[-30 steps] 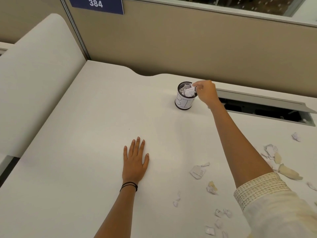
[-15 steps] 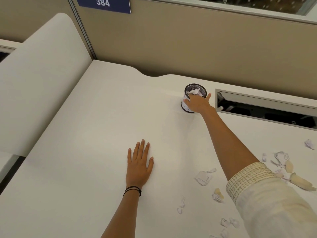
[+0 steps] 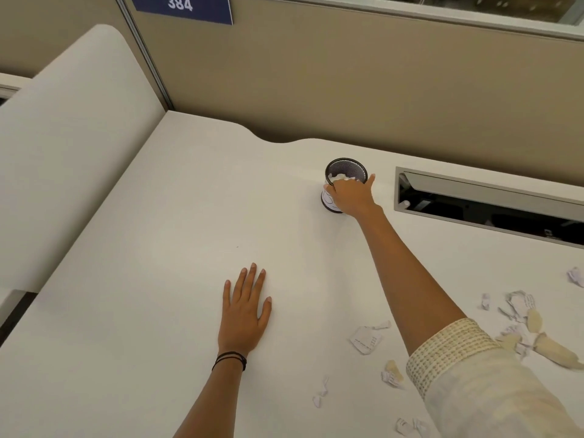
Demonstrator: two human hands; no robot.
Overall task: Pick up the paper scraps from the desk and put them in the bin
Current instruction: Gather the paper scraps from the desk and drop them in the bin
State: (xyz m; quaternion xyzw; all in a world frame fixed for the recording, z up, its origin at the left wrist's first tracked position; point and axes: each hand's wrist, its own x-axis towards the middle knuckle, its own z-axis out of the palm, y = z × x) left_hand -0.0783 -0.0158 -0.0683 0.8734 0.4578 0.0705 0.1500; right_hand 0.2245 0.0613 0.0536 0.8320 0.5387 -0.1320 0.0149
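Note:
A small black mesh bin (image 3: 346,168) stands at the far side of the white desk (image 3: 158,248), with crumpled white paper inside. My right hand (image 3: 349,197) is wrapped around the bin's near side, thumb on the right of the rim. My left hand (image 3: 245,308) lies flat on the desk, fingers apart, holding nothing. Paper scraps lie at the front right: a printed scrap (image 3: 366,339), a small crumpled one (image 3: 392,374), tiny bits (image 3: 319,396), and a torn cluster (image 3: 518,308) with yellowish pieces (image 3: 553,350).
An open cable tray slot (image 3: 486,203) is cut into the desk right of the bin. A beige partition (image 3: 347,83) with a blue "384" sign (image 3: 181,6) backs the desk. A white side panel (image 3: 63,147) rises on the left.
My right hand dropped from above the bin's mouth, where it held a scrap, down to grip the bin's side. The left hand stayed flat.

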